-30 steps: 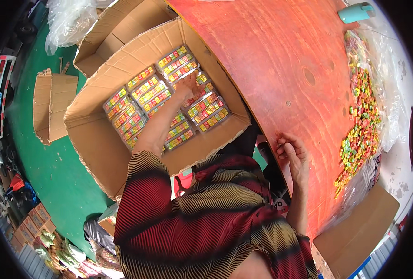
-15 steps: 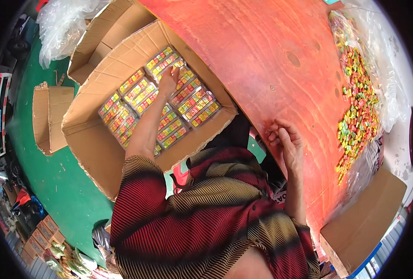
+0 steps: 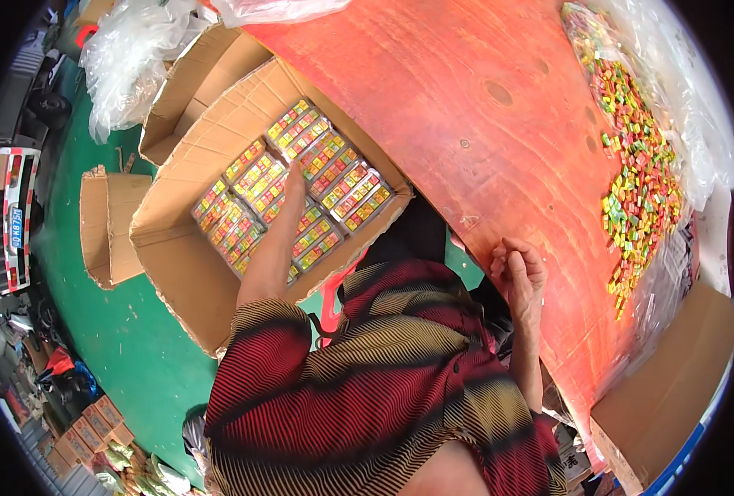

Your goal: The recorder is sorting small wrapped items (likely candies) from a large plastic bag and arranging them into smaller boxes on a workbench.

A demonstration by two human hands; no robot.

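Observation:
Inside a large open cardboard box point(image 3: 187, 157), clear packs point(image 3: 327, 165) of small red, yellow and green wrapped pieces lie side by side in rows. My left hand point(image 3: 295, 183) reaches down among them, touching the packs near the middle. Its fingertips are hidden, so whether it grips a pack cannot be told. By the near left edge of the red-orange wooden table point(image 3: 416, 91), my right hand point(image 3: 522, 271) rests with its fingers curled in. Nothing shows between its fingers.
Loose wrapped pieces point(image 3: 641, 190) spill from a clear plastic bag point(image 3: 697, 124) along the table's right side. A cardboard piece point(image 3: 672, 397) stands at the lower right. Further cartons point(image 3: 115, 227) and crumpled plastic point(image 3: 131, 62) are on the left, over a green floor point(image 3: 127, 331).
My left hand has drawn back slightly toward me over the packs, its fingers now lower and less visible. The fingers of my right hand have curled in more. The whole view has shifted a little.

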